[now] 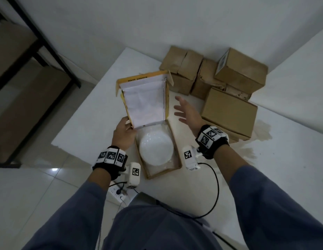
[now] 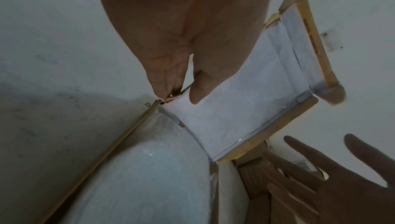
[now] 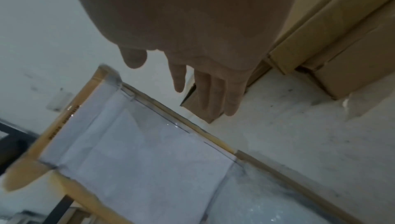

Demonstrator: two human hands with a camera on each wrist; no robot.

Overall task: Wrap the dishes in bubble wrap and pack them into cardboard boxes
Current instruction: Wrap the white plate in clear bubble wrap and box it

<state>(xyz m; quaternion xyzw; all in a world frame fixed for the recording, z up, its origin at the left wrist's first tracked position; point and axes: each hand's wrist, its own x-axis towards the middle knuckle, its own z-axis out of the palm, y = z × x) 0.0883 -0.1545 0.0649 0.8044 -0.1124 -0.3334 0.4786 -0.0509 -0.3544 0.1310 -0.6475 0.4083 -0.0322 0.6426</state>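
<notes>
An open cardboard box [image 1: 176, 150] lies flat on the white table [image 1: 88, 123] just in front of the person, its long axis running away from them and leaning a little to the left, with the lid [image 1: 145, 100] hinged at the far end and standing up nearly upright, its white lined inside facing the person. In the tray of the box lies a round white dish [image 1: 155, 147] under bubble wrap [image 1: 168, 128], flat, its face up, filling most of the tray's width. The left hand [image 1: 123, 132] is at the lid's near left corner, beside the hinge; in the left wrist view its thumb [image 2: 200, 89] presses the white inner face while the curled fingers [image 2: 164, 75] sit behind the edge, so it pinches the lid. The right hand [image 1: 186, 110] hangs in the air just to the right of the lid, fingers straight and spread, palm turned toward the lid, touching nothing and holding nothing. Behind it and to the right, closed cardboard boxes [image 1: 229, 107] are stacked against the wall [image 1: 175, 20], well apart from the open box
</notes>
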